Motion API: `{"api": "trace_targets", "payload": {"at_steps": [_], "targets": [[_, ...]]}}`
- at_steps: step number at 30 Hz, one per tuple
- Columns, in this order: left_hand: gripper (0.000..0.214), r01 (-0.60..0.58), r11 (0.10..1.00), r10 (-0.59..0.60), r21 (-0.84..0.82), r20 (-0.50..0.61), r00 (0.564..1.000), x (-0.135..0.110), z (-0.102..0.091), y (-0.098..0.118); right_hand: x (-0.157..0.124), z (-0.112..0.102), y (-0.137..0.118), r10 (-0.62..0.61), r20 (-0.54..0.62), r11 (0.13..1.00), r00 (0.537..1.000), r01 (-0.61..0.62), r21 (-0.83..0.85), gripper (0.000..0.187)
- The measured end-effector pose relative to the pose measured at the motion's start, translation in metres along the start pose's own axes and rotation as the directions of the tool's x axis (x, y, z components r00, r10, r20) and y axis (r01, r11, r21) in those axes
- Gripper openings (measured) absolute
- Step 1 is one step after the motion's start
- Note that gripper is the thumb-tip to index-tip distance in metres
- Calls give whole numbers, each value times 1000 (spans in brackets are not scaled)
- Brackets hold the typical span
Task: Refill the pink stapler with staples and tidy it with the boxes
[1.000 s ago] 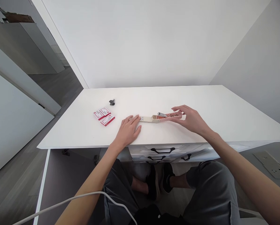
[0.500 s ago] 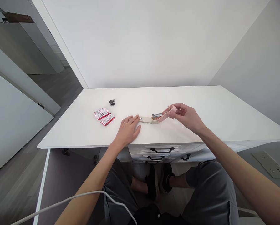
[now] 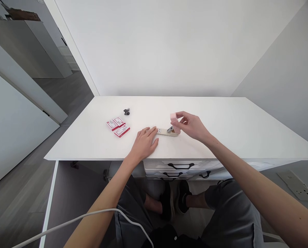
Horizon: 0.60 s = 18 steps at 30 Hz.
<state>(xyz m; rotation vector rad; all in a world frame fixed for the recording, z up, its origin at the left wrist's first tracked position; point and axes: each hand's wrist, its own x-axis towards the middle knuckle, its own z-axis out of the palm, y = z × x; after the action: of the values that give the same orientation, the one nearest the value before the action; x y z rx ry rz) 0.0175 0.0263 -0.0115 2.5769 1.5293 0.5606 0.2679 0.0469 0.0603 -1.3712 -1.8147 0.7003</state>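
Note:
A stapler lies on the white cabinet top, its cream base [image 3: 166,132] flat and its pink top arm [image 3: 177,128] swung up nearly upright from the hinge end. The metal staple channel [image 3: 170,129] shows between the two parts. My left hand [image 3: 145,142] rests on the far-left end of the base, fingers stretched flat over it and thumb apart on the cabinet top. My right hand [image 3: 191,125] pinches the raised end of the pink arm between thumb and fingers.
Several red-and-white staple boxes [image 3: 121,130] lie left of my left hand. Behind them sits a small black clip-like object [image 3: 127,111]. Drawers with black handles [image 3: 181,166] are below the front edge. A white cable [image 3: 92,213] crosses my left forearm.
My right hand has moved left and lifted the stapler's pink arm from leaning back to the right to nearly upright. My left hand stays on the base. The view has shifted slightly.

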Motion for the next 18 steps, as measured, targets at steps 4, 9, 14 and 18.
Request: {"api": "trace_targets", "payload": {"at_steps": [4, 9, 14, 18], "targets": [[54, -1, 1000, 1, -19, -7, 1000, -1, 1, 1, 2, 10, -3, -41, 8, 998, 999, 42, -50, 32], [58, -6, 1000, 6, 0, -11, 1000, -1, 3, 0, 9, 24, -2, -80, 48, 981, 996, 87, -174, 26], [59, 9, 1000, -9, 25, -14, 1000, -1, 5, 0, 13, 36, -5, -103, 92, 950, 990, 126, -286, 25], [56, 16, 1000, -16, 13, -22, 1000, -2, 6, 0, 16, 43, -10, -108, 177, 892, 978, 174, -416, 23]]}}
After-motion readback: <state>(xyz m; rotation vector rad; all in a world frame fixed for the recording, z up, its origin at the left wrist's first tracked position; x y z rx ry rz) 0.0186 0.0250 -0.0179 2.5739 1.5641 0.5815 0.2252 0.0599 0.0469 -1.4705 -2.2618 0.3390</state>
